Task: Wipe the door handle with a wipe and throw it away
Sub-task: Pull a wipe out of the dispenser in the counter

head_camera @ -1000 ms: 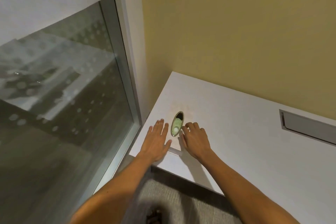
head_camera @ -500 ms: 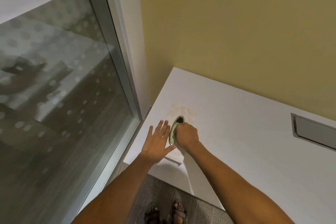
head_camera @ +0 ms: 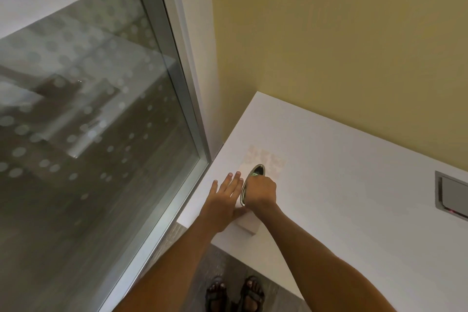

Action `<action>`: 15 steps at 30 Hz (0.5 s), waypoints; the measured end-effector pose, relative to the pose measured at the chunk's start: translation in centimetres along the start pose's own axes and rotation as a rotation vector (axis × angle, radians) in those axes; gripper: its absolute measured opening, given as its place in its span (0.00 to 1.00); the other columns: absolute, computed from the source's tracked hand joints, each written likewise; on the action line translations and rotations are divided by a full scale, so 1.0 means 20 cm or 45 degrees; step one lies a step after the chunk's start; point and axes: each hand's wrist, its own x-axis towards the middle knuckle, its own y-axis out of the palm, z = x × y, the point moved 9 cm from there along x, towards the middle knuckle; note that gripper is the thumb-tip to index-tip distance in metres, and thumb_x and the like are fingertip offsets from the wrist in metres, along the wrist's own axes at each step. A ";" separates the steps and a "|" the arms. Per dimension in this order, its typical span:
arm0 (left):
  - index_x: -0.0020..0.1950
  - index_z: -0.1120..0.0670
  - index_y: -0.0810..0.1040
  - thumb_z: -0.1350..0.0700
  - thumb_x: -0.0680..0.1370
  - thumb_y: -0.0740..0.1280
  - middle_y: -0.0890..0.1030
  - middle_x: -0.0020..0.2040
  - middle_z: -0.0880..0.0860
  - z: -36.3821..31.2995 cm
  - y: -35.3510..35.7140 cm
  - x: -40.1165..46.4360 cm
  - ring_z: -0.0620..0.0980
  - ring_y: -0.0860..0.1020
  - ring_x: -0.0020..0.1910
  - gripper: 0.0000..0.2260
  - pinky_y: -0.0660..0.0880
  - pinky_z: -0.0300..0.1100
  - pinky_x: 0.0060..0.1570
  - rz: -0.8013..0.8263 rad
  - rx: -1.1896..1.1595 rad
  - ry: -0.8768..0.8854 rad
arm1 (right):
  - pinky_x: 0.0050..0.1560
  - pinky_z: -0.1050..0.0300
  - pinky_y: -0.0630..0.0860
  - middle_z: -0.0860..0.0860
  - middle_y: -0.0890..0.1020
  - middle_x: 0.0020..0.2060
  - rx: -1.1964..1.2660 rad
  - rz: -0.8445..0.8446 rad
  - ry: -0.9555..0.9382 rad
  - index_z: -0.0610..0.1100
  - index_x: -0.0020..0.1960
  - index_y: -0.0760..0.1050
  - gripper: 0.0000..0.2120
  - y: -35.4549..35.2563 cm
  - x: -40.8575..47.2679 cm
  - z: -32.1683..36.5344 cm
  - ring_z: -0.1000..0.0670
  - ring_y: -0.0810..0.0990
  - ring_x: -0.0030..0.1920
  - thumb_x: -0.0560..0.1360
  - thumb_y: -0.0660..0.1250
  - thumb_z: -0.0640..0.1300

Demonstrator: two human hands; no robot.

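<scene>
A flat white wipe pack [head_camera: 247, 226] lies near the left front corner of a white table [head_camera: 329, 172]. On top of it is an oval opening with a shiny metal-coloured rim [head_camera: 258, 169]. My left hand [head_camera: 224, 201] rests flat on the pack just left of the oval, fingers spread. My right hand [head_camera: 261, 191] is curled into a fist over the oval and covers most of it. Whether a wipe is pinched under the fingers is hidden. No door handle is in view.
A glass panel [head_camera: 101, 134] with a dotted film and a grey metal frame [head_camera: 182, 99] stands close on the left. A yellow wall [head_camera: 329, 45] backs the table. A recessed grey flap [head_camera: 452, 195] sits in the table at right. My sandalled feet [head_camera: 235, 294] stand on grey carpet below.
My right hand has gone from fingertips beside the oval to a fist closed over it. My left hand has stayed flat on the pack. The view has tilted down a little.
</scene>
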 end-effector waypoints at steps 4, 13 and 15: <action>0.74 0.55 0.72 0.30 0.78 0.48 0.70 0.75 0.56 0.01 0.00 0.00 0.60 0.71 0.72 0.37 0.73 0.63 0.65 0.017 0.014 -0.025 | 0.46 0.55 0.77 0.45 0.85 0.48 0.130 -0.008 -0.032 0.42 0.50 0.80 0.09 0.01 0.00 -0.02 0.44 0.83 0.49 0.76 0.62 0.43; 0.74 0.55 0.71 0.31 0.80 0.42 0.70 0.75 0.56 0.01 -0.02 -0.01 0.60 0.70 0.73 0.38 0.72 0.63 0.63 0.023 0.035 -0.071 | 0.33 0.61 0.66 0.50 0.82 0.39 0.567 -0.172 -0.221 0.45 0.40 0.82 0.08 0.01 -0.05 -0.14 0.48 0.78 0.38 0.71 0.65 0.46; 0.74 0.55 0.72 0.32 0.80 0.41 0.71 0.75 0.55 0.02 -0.02 -0.01 0.59 0.71 0.72 0.38 0.73 0.63 0.62 0.047 0.043 -0.091 | 0.33 0.59 0.66 0.52 0.79 0.34 0.663 -0.211 -0.268 0.45 0.37 0.82 0.07 0.00 -0.07 -0.17 0.50 0.74 0.34 0.69 0.66 0.44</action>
